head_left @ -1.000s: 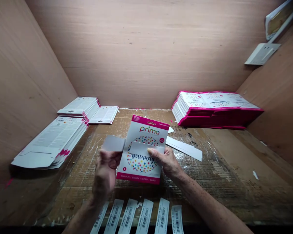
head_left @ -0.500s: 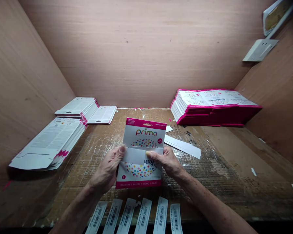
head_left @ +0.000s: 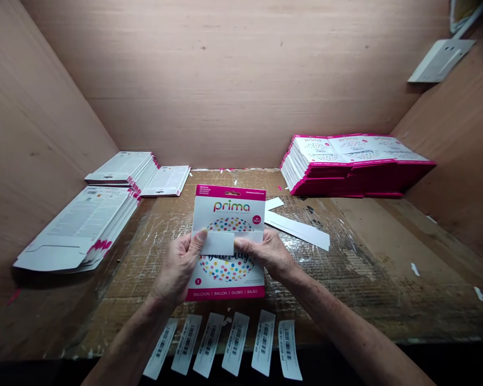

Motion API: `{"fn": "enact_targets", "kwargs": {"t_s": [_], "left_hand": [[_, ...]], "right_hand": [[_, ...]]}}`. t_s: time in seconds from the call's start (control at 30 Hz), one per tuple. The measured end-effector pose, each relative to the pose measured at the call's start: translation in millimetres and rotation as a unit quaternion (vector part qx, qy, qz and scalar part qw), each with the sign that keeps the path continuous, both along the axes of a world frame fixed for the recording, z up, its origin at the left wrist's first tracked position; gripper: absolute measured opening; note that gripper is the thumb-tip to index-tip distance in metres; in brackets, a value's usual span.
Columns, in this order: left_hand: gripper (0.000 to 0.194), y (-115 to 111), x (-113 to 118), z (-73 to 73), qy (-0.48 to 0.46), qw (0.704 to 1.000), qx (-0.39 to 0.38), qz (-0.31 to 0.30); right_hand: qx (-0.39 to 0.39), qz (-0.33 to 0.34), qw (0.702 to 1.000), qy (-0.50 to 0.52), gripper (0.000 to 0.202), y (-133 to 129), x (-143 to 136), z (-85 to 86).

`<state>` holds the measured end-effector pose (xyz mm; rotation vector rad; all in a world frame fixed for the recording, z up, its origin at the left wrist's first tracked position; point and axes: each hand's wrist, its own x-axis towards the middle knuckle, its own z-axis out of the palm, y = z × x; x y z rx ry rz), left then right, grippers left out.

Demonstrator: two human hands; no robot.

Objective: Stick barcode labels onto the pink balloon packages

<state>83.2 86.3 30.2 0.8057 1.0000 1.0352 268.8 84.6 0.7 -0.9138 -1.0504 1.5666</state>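
A white and pink balloon packet [head_left: 231,208] with coloured dots is held upright over the middle of the table. A white paper strip [head_left: 217,244] lies across its front, covering part of the printed lettering. My left hand [head_left: 181,262] grips the packet's left edge, its thumb on the strip's left part. On the right edge is my right hand [head_left: 271,254], with the thumb pressing the strip near the centre. The fingers behind the packet are hidden.
Barcode labels [head_left: 235,343] hang in a row along the near edge. White strips [head_left: 300,229] lie right of the packet. Packet stacks stand at back left [head_left: 124,169] and back right [head_left: 358,179]. Wooden walls [head_left: 241,80] enclose the cardboard-covered table [head_left: 346,279].
Both hands and the packet have shifted slightly left and up in view. The packet is less tilted, and the strip lies flatter across it. The camera view has moved a little.
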Motion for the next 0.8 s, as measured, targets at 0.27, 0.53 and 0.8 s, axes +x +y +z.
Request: {"fn": "enact_targets", "kwargs": {"t_s": [0.27,0.53,0.8], "left_hand": [[0.043,2.1,14.1,-1.8,0.053,0.998,0.012,0.009],[0.045,-9.9,22.9,2.1,0.069,0.996,0.059,0.006],[0.042,-15.2,12.3,-4.1,0.104,0.989,0.091,0.057]], "right_hand": [[0.014,-0.048,0.998,-0.045,0.045,-7.0,6.2,6.0],[0.073,0.039,0.984,-0.16,0.044,-33.5,52.7,6.8],[0.193,0.166,0.839,-0.482,0.02,-97.0,100.4,4.2]]}}
